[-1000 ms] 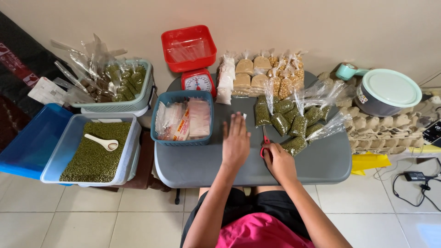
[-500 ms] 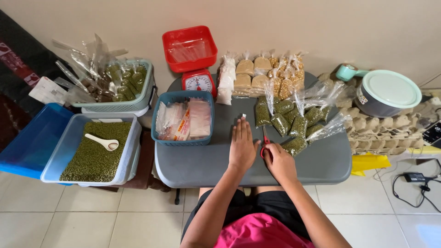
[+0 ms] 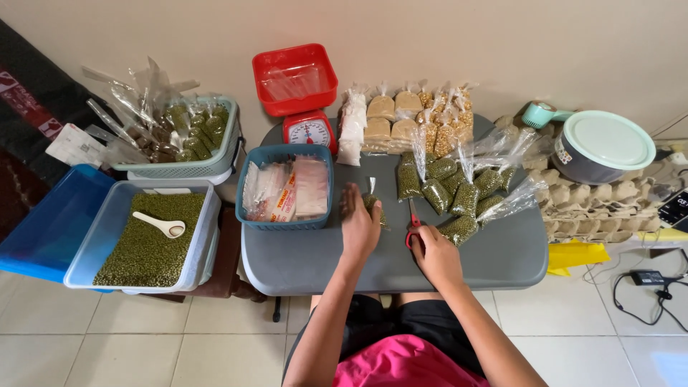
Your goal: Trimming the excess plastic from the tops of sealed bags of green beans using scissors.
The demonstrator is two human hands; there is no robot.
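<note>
My left hand (image 3: 358,228) lay flat, fingers spread and released, pressing a small clear plastic bag of green mung beans (image 3: 372,204) against the grey oval tabletop (image 3: 315,261). The little bag sat just beyond my fingertips, at about twelve o'clock from the palm, its twisted neck pointing away from me. I judged the flat palm was there to keep the slippery packet from rolling.

My right hand (image 3: 433,256) was curled around the red-handled scissors (image 3: 413,226), fingers clenched on the loops, blades pointing toward twelve o'clock. They lay just beside the small bag, at its three o'clock, likely so the bag's neck was within easy reach of the blades.

The finished clear bags of green beans (image 3: 459,190) were heaped at one o'clock from my right hand, their long tails fanning outward, set apart from the one under my left. Past them, at twelve o'clock, stood rows of clear bags of pale grain and powder (image 3: 401,118). The teal plastic basket of flat packets (image 3: 285,186) sat at ten o'clock from my left hand, close enough to dip into. Behind it was the red kitchen scale with its red tray (image 3: 301,100).

Well off at nine o'clock stood the clear plastic tub of loose green beans (image 3: 147,240) with a white scoop (image 3: 161,225) lying in it, and behind that a pale green basket of more bagged beans (image 3: 175,136).
</note>
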